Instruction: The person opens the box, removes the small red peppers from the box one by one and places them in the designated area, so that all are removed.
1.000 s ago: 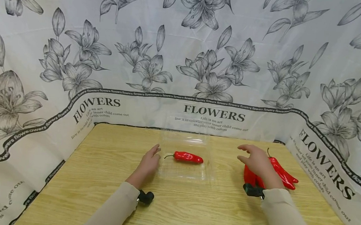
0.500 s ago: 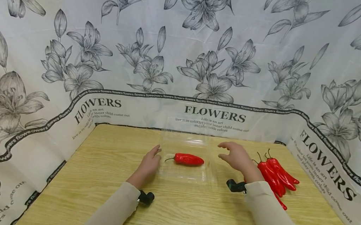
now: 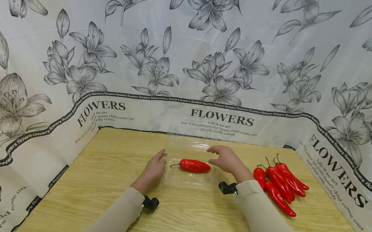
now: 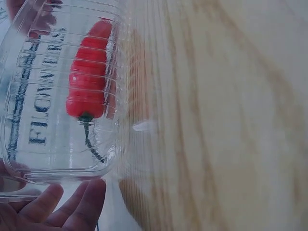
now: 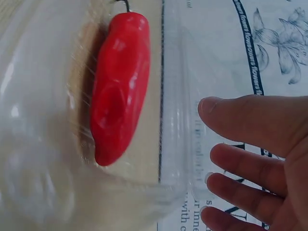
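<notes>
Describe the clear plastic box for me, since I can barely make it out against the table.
The clear plastic box is a thin, ribbed, see-through clamshell with rounded corners, lying on the wooden table with its hinged lid raised at the back. One red pepper lies inside on its side, stem pointing left. The left hand rests at its left edge, fingers straight; whether it touches is unclear. The right hand hovers open near its right rim.
</notes>
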`<state>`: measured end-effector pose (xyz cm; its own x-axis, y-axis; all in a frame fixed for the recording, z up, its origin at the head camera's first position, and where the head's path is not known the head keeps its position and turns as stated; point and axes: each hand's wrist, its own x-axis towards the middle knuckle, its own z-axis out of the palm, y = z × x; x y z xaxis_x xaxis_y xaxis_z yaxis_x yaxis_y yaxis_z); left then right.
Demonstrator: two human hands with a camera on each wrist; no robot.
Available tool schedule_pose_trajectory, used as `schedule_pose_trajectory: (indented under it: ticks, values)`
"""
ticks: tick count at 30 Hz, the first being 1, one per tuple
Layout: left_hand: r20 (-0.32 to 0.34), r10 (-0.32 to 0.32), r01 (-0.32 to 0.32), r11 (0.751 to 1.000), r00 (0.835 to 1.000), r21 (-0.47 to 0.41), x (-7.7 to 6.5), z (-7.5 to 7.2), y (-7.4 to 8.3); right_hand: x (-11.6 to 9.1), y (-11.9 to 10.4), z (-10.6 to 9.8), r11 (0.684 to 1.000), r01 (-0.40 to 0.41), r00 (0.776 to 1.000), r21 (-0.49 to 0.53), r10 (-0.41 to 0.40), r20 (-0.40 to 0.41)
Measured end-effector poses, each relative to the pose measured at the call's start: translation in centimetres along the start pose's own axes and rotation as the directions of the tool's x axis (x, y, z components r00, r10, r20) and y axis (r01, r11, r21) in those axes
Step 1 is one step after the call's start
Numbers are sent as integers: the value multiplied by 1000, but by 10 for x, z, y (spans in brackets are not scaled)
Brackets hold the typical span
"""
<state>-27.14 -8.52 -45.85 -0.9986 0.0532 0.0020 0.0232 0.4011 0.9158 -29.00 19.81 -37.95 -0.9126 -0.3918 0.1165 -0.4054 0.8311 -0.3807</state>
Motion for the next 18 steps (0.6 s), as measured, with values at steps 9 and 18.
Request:
schedule_pose_trajectory:
  ticks: [9,18]
  values:
    - [4,-20,20,999,1000,-33,0,0,-1,18,-12,17,998,-28,993,50,22,116]
    - [-2,-14,14,1000,1000,-28,-1,1,0,28,-19,25,993,-80,979,81,63,194]
